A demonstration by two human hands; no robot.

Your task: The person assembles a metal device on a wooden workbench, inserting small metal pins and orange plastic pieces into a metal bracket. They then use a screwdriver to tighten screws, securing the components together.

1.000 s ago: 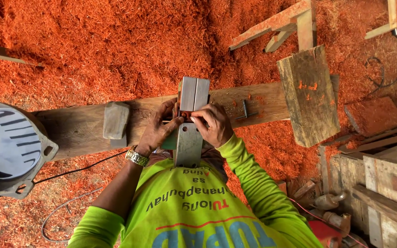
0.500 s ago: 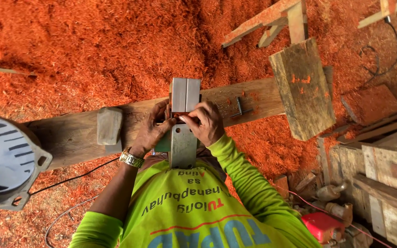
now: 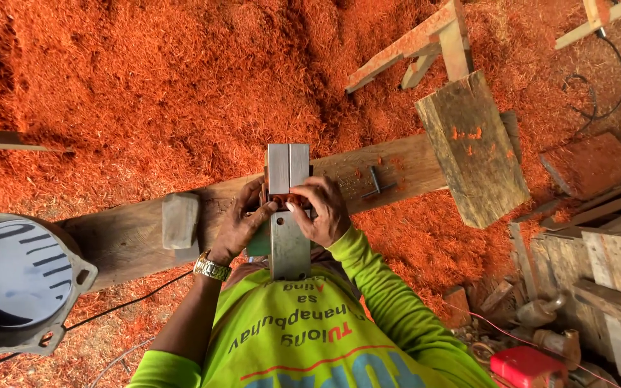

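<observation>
Both hands, left hand (image 3: 242, 223) and right hand (image 3: 323, 210), hold the upside-down grey metal planer (image 3: 287, 208) on the long wooden beam (image 3: 138, 233); keep it steady, fingers careful at the middle gap

Smooth grey metal planer (image 3: 288, 215), rough weathered wooden beam (image 3: 131, 237)

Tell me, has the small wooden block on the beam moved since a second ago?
No. The small wooden block lies at the same spot on the beam, just beyond the left hand; only the camera view has shifted.
</observation>
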